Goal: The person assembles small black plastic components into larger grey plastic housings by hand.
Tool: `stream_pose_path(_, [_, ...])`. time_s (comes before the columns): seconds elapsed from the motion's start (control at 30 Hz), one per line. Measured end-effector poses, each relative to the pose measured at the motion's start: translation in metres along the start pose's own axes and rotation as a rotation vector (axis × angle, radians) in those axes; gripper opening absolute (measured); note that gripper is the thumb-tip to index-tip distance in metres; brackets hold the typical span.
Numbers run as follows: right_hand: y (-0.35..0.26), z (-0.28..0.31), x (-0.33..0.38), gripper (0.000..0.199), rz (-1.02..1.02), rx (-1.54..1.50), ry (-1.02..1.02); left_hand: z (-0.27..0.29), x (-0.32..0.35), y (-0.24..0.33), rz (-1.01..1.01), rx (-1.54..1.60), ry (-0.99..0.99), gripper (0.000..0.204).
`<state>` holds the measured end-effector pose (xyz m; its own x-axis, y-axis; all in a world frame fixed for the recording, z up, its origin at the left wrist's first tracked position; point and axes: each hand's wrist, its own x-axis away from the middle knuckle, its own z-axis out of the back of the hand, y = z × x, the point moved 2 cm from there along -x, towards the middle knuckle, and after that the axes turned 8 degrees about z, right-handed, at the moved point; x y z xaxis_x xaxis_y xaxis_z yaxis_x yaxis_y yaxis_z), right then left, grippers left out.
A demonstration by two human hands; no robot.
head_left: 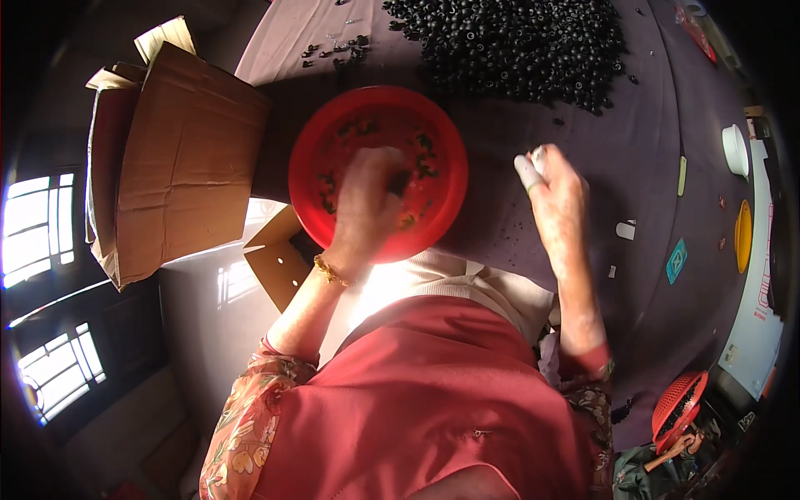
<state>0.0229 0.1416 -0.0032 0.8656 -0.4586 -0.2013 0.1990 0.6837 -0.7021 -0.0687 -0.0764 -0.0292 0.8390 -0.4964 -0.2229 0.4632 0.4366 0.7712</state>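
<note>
My left hand [373, 187], with a gold-coloured bracelet at the wrist, reaches over the inside of a round red plastic basin [452, 154]. Motion smears its fingers, so what they hold, if anything, does not show. Dark and yellowish-green patches lie across the basin's bottom; I cannot tell whether they are pieces or a printed pattern. To the right of the basin, above the dark cloth [500, 225], my right hand [554, 179] is closed in a pinch. Pale coverings wrap its thumb and a finger. Whatever sits between the fingertips is too small to make out.
A big heap of small black ring-like parts [517, 50] covers the far table, with a few strays [342, 54] to its left. An open cardboard box [187, 158] stands left of the basin. At right are a yellow dish [742, 236], a white bowl [735, 150] and a red strainer [679, 408].
</note>
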Motion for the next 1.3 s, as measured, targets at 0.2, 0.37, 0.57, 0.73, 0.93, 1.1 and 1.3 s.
stream_pose_path(0.2, [0.011, -0.041, -0.047, 0.014, 0.145, 0.022, -0.046, -0.001, 0.024, -0.001, -0.072, -0.329, 0.104, 0.049])
stream_pose_path(0.37, [0.009, -0.076, -0.08, 0.017, 0.365, -0.014, -0.237, -0.025, 0.056, 0.02, -0.098, -0.362, -0.184, 0.049])
stream_pose_path(0.57, [0.002, -0.1, -0.083, 0.013, 0.386, 0.136, -0.275, -0.017, 0.066, 0.003, -0.062, -0.406, -0.198, 0.038])
stream_pose_path(0.73, [0.01, -0.086, -0.074, 0.017, 0.234, 0.128, -0.18, -0.017, 0.06, 0.0, -0.095, -0.373, -0.202, 0.037])
stream_pose_path(0.93, [-0.012, -0.013, -0.025, 0.013, -0.176, -0.509, -0.117, -0.015, 0.024, 0.037, 0.012, 0.012, -0.06, 0.029])
stream_pose_path(1.1, [-0.03, 0.009, 0.023, 0.01, -0.226, -0.702, -0.059, -0.044, 0.002, 0.076, 0.588, 1.202, -0.505, 0.029])
stream_pose_path(1.3, [-0.035, 0.02, 0.044, 0.008, -0.066, -0.612, 0.161, -0.062, 0.01, 0.098, 0.635, 1.342, -0.452, 0.02])
